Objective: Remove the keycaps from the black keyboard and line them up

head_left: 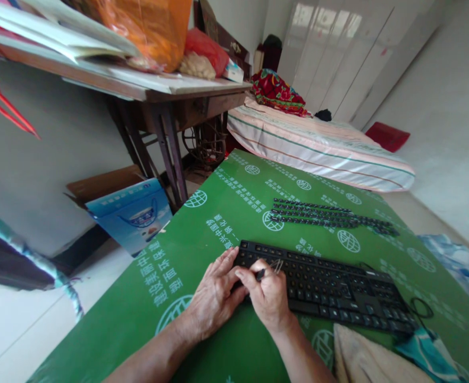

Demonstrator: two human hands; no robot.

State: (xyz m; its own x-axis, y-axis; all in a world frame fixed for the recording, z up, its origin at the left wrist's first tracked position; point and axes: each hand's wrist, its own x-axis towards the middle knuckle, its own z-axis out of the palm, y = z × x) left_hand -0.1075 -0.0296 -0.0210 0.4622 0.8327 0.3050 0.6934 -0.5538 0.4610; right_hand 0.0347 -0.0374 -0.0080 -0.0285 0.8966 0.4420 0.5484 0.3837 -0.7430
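Observation:
A black computer keyboard [318, 276] lies on the green table, many of its keys without caps and showing small pale centres. My left hand [216, 290] is closed on its left end, fingers along the edge and thumb near the lower corner. Above the same end, my right hand [270, 292] pinches a wire keycap puller [277, 264], whose thin metal wires stick up past the knuckles. The fingertips of both hands meet closely, so what lies between them is hidden. Beyond the keyboard, black keycaps [314, 213] are laid out in several rows.
The green tabletop [186, 234] bears white print. A beige cloth [362, 354] and a teal cloth [426, 351] lie at the near right, by the keyboard's cable [421, 307]. A wooden desk [202, 103], a blue bag [139, 215] and a bed [318, 143] stand around.

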